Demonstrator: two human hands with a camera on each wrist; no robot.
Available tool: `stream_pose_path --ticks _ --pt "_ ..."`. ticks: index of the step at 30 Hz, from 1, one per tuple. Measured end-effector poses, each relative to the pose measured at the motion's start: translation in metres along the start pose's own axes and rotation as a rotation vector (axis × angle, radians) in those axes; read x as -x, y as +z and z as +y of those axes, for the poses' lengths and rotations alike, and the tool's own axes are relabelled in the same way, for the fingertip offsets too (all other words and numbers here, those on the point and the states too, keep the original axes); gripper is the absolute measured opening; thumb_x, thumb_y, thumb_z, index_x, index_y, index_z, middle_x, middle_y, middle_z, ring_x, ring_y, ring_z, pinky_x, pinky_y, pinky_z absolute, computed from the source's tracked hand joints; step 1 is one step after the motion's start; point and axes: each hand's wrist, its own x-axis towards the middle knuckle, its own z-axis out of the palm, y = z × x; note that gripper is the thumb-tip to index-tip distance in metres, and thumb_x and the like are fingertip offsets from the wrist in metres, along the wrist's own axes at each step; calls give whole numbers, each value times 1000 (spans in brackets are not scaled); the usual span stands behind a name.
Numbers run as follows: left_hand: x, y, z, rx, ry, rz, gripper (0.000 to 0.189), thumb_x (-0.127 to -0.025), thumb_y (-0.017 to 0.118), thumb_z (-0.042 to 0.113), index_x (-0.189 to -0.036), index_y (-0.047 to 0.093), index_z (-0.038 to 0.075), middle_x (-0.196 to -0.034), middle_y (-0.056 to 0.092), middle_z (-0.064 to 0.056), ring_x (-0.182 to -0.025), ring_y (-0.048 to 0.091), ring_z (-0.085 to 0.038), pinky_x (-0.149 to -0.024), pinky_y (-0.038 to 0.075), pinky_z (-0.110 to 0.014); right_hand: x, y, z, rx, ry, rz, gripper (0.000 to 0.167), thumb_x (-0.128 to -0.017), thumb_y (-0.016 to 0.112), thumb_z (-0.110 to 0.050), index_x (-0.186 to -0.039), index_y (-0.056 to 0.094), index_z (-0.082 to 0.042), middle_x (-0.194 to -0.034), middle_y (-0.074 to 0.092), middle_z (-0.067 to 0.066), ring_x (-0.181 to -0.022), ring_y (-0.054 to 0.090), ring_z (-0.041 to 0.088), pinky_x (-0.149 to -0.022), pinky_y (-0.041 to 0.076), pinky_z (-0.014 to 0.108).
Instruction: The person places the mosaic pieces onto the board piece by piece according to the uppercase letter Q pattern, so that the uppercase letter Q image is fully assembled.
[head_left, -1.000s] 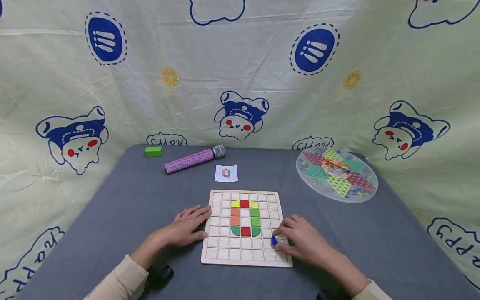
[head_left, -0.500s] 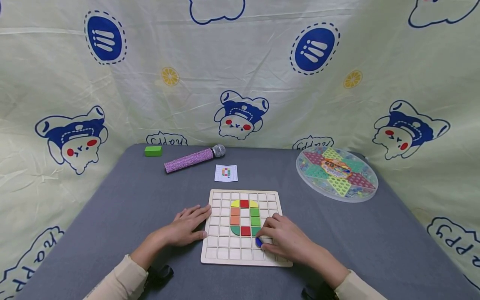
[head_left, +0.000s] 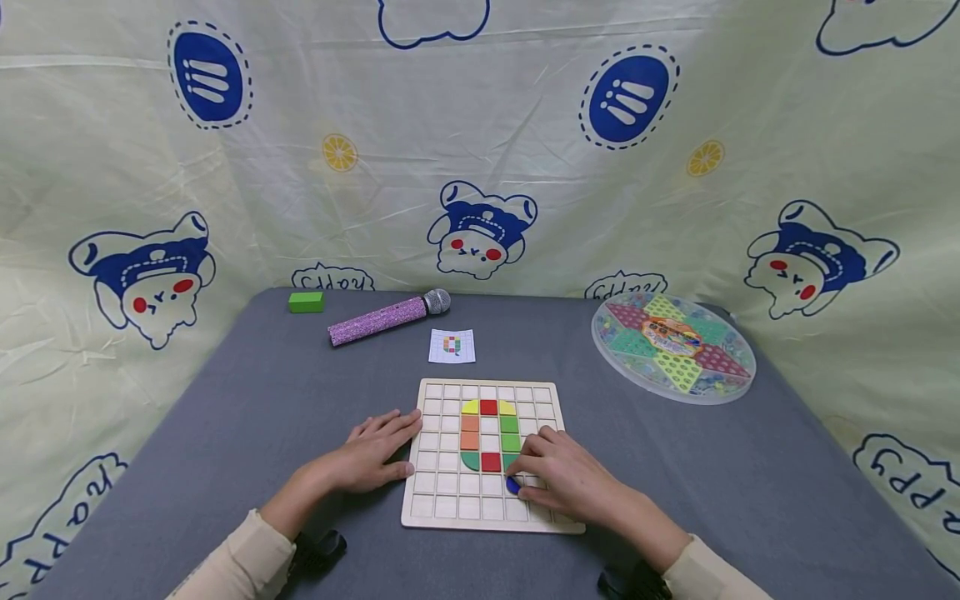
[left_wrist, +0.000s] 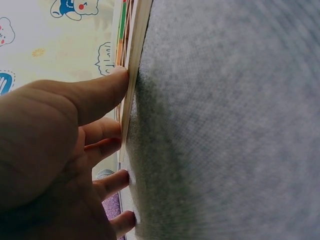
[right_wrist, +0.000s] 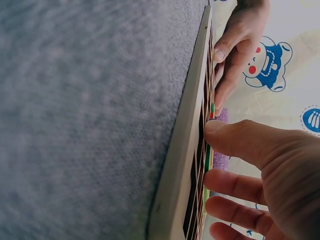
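A wooden grid board (head_left: 442, 517) lies on the table, with red, orange, yellow and green tiles forming a ring in its cells. My left hand (head_left: 371, 454) rests at the board's left edge, fingers stretched out; in the left wrist view the thumb (left_wrist: 107, 92) touches the board's side. Over the right half of the board, my right hand (head_left: 573, 475) pinches a small blue tile (head_left: 513, 485) with a rounded edge, just below the ring's lower right green corner tile (head_left: 511, 461). In the right wrist view the thumb (right_wrist: 235, 137) is at the board's surface and the blue tile is hidden.
Beyond the board lies a small card (head_left: 452, 347) with a coloured grid pattern. A glittery purple microphone (head_left: 382, 321) and a green block (head_left: 306, 302) are at the back left. A round, star-patterned game box (head_left: 675, 348) sits at the back right. A printed curtain surrounds the table.
My right hand has carried the blue tile leftward over the board, from near its right edge to below the green corner tile. My left hand has stayed still.
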Motion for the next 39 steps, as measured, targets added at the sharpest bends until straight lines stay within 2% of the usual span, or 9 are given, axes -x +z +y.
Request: stream_pose_path --ticks 10,18,28,39 --pt "1 -1 1 3 -4 -3 66 -95 53 36 -150 24 13 -158 23 -5 -146 14 -35 -112 9 -64 -2 -1 0 2 24 -49 16 -83 71 -31 -99 71 -28 -91 60 -9 -86 47 8 -75 41 27" --pt "0 0 0 5 1 0 66 -95 53 36 -150 25 13 -158 23 -5 -146 14 -35 -112 9 -64 -2 0 0 -3 36 -52 17 -82 71 -32 -98 71 -28 -92 60 -9 -86 48 7 -75 41 28" --pt "0 -1 0 11 8 0 66 -95 53 35 -150 25 13 -158 23 -5 -146 14 -35 -112 8 -64 2 0 3 14 10 26 19 -78 75 -33 -96 72 -28 -88 60 -10 -82 46 7 -72 39 25" --pt "2 -1 0 -8 3 5 66 -94 54 36 -150 26 14 -158 24 -5 -145 16 -35 -110 11 -67 12 -10 19 29 137 66 22 -80 74 -30 -100 71 -21 -92 60 -7 -87 48 10 -75 42 31"
